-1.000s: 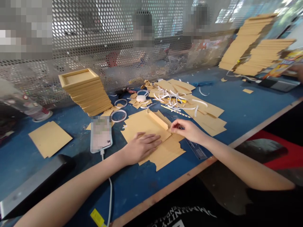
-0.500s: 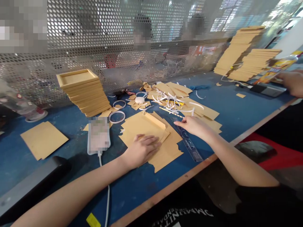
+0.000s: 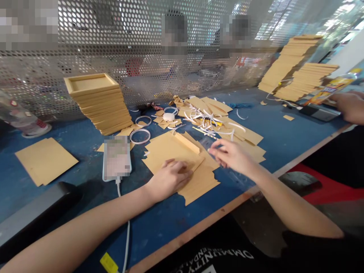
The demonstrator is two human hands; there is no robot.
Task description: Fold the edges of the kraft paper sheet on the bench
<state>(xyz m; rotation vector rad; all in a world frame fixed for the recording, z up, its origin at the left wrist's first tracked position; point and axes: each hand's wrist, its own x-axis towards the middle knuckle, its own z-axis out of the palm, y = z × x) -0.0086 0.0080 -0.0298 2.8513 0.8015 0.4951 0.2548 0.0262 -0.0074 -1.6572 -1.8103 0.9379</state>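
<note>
My left hand (image 3: 170, 178) lies flat on a cut kraft cardboard sheet (image 3: 170, 149) with one folded-up flap, pinning it to the blue table (image 3: 273, 125). My right hand (image 3: 231, 156) hovers just right of the sheet, fingers curled around a clear plastic ruler (image 3: 212, 143). The ruler is motion-blurred, so its full outline is hard to make out. More kraft sheets (image 3: 247, 134) lie under and behind my right hand.
A stack of cardboard trays (image 3: 95, 102) stands at back left, and a phone (image 3: 116, 157) on a cable lies beside the sheet. Tape rings (image 3: 140, 135), white paper strips (image 3: 204, 115) and a loose sheet (image 3: 45, 159) lie around. Taller tray stacks (image 3: 298, 72) and another person's hand (image 3: 351, 106) are at the right.
My right hand went from the folded flap to the ruler lying on the table and has picked it up. My left hand stays pressed on the sheet.
</note>
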